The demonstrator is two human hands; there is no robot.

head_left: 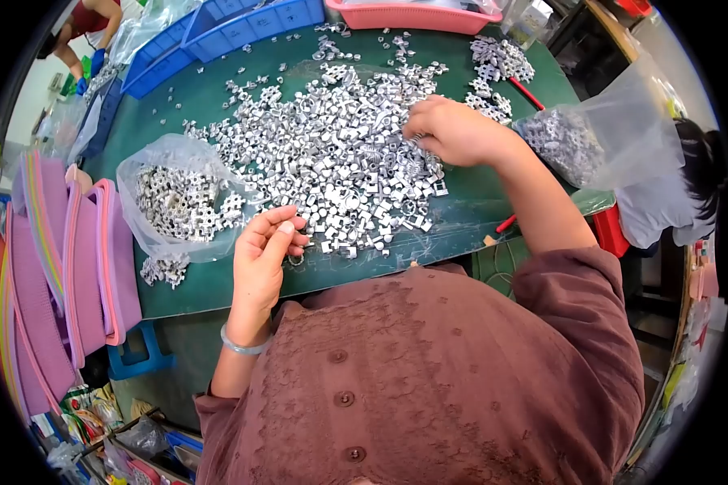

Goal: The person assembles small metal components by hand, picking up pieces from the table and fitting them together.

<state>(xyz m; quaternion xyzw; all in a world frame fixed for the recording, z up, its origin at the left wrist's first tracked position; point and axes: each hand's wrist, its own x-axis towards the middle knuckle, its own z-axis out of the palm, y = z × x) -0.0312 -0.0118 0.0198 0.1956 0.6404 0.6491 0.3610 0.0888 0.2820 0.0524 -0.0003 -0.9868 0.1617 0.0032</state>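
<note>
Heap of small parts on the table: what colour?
Silvery grey; the heap of small parts shows best in the head view, the only one.

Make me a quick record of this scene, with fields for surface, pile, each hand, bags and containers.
surface: green table
pile: small silvery parts, loosely heaped
left hand: by the pile's near edge, fingers curled; contents unclear
right hand: at the pile's right side; grip unclear
left bag: clear, holding parts
right bag: clear, holding parts
containers: blue bin, pink tray, far side
</note>
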